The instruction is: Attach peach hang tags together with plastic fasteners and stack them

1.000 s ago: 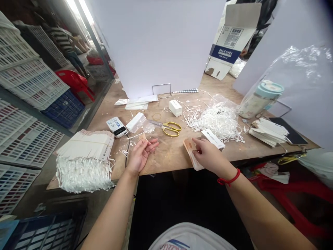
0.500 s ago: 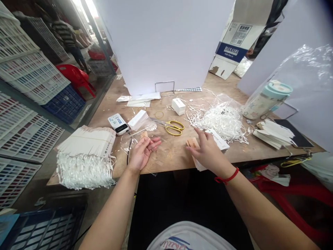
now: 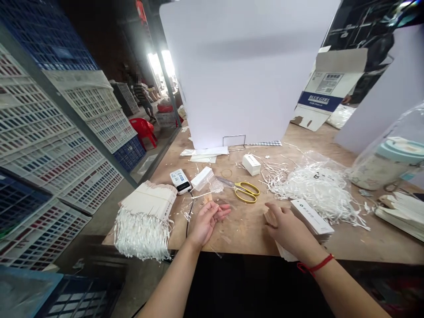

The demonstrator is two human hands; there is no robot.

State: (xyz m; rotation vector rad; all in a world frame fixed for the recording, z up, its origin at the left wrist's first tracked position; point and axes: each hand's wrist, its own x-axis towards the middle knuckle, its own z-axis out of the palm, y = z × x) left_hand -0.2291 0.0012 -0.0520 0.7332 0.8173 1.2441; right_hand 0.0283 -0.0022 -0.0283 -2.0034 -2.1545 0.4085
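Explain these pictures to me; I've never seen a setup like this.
This view comes from one camera worn on a person's head, looking forward and down; no machine is involved. The left hand lies open, seemingly empty, near a small tan tag. The right hand, with a red cord on its wrist, touches a small stack of tan cards; whether it grips them is unclear. On the wooden workbench lie gold-handled scissors, shredded white paper and a bundle of fringed white tags.

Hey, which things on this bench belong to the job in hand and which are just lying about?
Being worked on: small tan tags under the right hand; another tan tag near the left hand; white printed cards.
Lying about: gold-handled scissors, white device, tumbler, BLUE GIRL carton.
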